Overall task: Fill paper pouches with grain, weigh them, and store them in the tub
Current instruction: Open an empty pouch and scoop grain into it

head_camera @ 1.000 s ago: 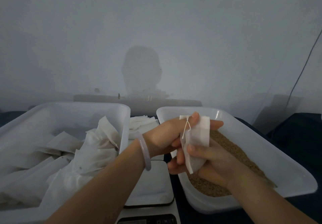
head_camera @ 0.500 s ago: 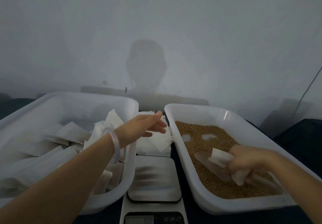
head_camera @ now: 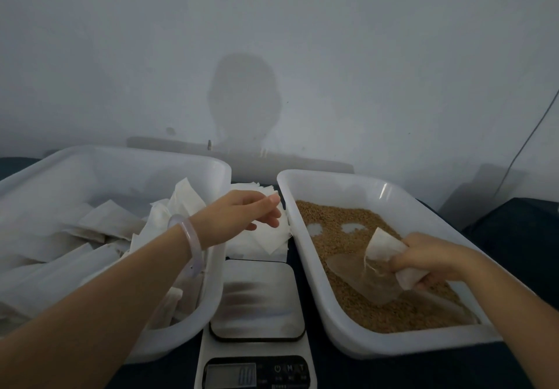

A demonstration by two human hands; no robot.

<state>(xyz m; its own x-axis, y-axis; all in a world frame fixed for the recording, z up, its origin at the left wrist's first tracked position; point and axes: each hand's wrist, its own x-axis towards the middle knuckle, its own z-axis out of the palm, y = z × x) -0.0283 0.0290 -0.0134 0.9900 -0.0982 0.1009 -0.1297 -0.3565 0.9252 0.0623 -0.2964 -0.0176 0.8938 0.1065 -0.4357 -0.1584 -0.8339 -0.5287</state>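
The scale [head_camera: 257,298] sits bare between two tubs, ready for a weighing. In the grain tub [head_camera: 393,346] the right hand [head_camera: 429,263] curls its fingers tight round a pouch [head_camera: 382,245], held low against the scoop [head_camera: 360,279] in the grain [head_camera: 341,231], likely to fill it. The left hand [head_camera: 245,217] hovers loose-fingered, holding nothing, over the spare stack [head_camera: 266,237] behind the scale, probably for the next one. Filled pouches [head_camera: 90,231] crowd the left tub [head_camera: 169,340]
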